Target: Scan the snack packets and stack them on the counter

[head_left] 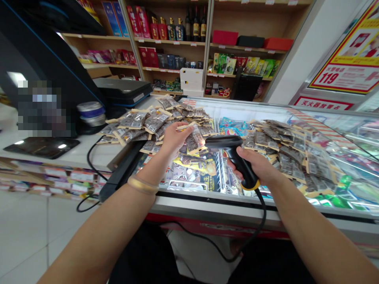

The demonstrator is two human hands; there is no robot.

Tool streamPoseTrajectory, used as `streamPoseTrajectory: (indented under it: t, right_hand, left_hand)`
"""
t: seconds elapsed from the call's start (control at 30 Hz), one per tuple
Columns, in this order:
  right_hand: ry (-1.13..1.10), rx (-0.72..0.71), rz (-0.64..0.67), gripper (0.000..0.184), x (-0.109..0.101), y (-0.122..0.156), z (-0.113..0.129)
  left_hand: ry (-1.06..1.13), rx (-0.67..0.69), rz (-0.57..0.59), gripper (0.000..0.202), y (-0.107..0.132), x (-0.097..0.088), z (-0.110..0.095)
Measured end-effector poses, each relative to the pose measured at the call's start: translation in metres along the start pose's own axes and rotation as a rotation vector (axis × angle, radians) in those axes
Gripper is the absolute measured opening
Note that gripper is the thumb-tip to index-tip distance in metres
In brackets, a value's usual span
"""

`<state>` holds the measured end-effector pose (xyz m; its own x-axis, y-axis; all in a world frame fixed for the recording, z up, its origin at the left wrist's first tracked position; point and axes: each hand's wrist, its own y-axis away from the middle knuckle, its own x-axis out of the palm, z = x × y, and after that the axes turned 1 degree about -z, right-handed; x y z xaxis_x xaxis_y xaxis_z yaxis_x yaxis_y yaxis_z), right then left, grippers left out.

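My left hand (175,138), with a gold bangle on its wrist, is closed on a small snack packet (195,140) that has a clear front and a tan edge. My right hand (251,163) grips a black and yellow barcode scanner (237,156) by its handle. The scanner's head points left at the packet, and a bright spot shows between them. To the left lies a pile of similar packets (148,122), spread over the counter and the glass freezer top. A second pile of packets (291,148) lies on the glass to the right.
Under the glass of the chest freezer (189,177) are colourful packages. The scanner's black cable (260,217) hangs in front of it. At the left stand a black monitor (56,59), round tins (91,112) and a black device (124,88). Stocked shelves (171,39) rise behind.
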<state>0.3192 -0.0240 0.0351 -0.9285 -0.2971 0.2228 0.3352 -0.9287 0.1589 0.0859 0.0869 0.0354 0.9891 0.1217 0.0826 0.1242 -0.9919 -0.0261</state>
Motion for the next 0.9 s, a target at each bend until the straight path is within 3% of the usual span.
streamPoseTrajectory:
  t: [0.2,0.33,0.47,0.6,0.67,0.77,0.9]
  right_hand:
    - [-0.031,-0.026,-0.03,0.053,0.005,-0.003,0.0]
    - [-0.075,-0.067,-0.095,0.053,0.002,-0.002,0.007]
    - [-0.13,-0.15,-0.168,0.052,-0.018,0.017,0.024]
    - [-0.157,-0.22,-0.263,0.052,-0.05,0.048,0.037]
    - [-0.172,-0.242,-0.323,0.05,-0.066,0.061,0.038]
    - [-0.209,-0.259,-0.396,0.045,-0.086,0.074,0.033]
    - [-0.263,-0.264,-0.44,0.043,-0.099,0.078,0.021]
  left_hand:
    - [-0.025,0.009,0.025,0.035,0.001,0.001,0.001]
    - [-0.019,0.021,0.084,0.038,0.004,0.015,-0.013]
    - [0.028,0.015,0.158,0.037,0.006,0.05,-0.029]
    - [0.043,0.018,0.293,0.031,0.017,0.102,-0.024]
    - [0.004,0.106,0.382,0.031,0.026,0.126,-0.012]
    - [-0.206,0.402,0.434,0.042,0.043,0.151,0.012]
    - [-0.614,0.757,0.522,0.098,0.062,0.158,0.036]
